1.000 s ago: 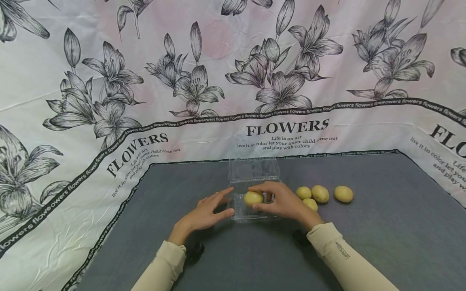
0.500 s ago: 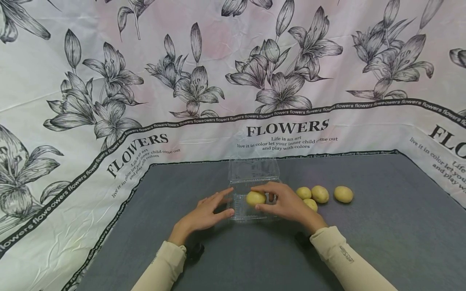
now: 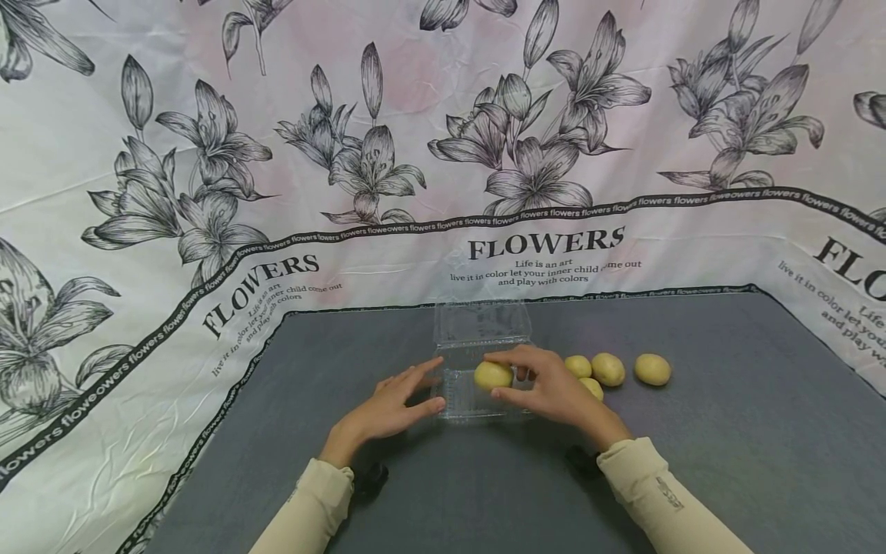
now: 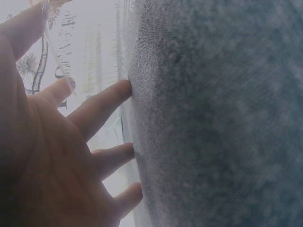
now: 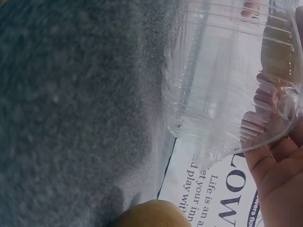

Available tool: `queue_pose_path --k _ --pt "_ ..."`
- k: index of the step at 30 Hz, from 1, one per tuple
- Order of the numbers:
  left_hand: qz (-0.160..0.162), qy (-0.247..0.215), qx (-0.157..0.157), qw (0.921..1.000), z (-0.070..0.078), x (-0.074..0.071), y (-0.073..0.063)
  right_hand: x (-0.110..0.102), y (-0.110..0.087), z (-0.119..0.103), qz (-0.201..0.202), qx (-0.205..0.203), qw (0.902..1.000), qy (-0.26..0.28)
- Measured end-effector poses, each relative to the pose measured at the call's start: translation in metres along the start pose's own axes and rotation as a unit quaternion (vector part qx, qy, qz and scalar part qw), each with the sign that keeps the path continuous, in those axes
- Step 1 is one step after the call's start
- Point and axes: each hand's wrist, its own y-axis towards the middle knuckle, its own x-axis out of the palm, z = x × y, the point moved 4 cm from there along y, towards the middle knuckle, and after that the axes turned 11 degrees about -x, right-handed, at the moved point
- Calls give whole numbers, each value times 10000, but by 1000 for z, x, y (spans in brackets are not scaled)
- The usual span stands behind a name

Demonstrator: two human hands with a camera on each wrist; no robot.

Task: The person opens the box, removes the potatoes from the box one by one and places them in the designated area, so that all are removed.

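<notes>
Between thumb and fingers, my right hand [image 3: 554, 387] pinches a yellow potato [image 3: 494, 375] over a clear plastic clamshell box [image 3: 477, 405] with its lid [image 3: 481, 322] standing up at the back. Through the box's clear wall [image 5: 208, 71], the right wrist view shows the held potato [image 5: 280, 49]. My left hand [image 3: 388, 402] is at the box's left side, thumb and fingers spread and straight, nothing gripped. The left wrist view shows the same hand [image 4: 57, 146] with its fingers apart; whether they touch the box is hard to tell.
To the right of the box, several potatoes [image 3: 608, 369] lie on the dark grey cloth [image 3: 734, 431], one of them [image 3: 653, 370] a little apart. One potato [image 5: 154, 215] shows at the right wrist view's bottom. A flower-printed curtain [image 3: 388, 269] hangs behind the table.
My right hand has shifted a little to the right, carrying the potato with it over the box. The left hand and the box have stayed where they were.
</notes>
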Motion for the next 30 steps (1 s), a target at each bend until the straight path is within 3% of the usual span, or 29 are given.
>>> queue_pose_path --k 18,30 --pt "-42 -65 9 10000 -2 1 0 -12 -2 -2 139 171 9997 -44" --pt "-50 -108 214 9997 -1 1 1 -24 -8 -1 328 139 9993 -149"
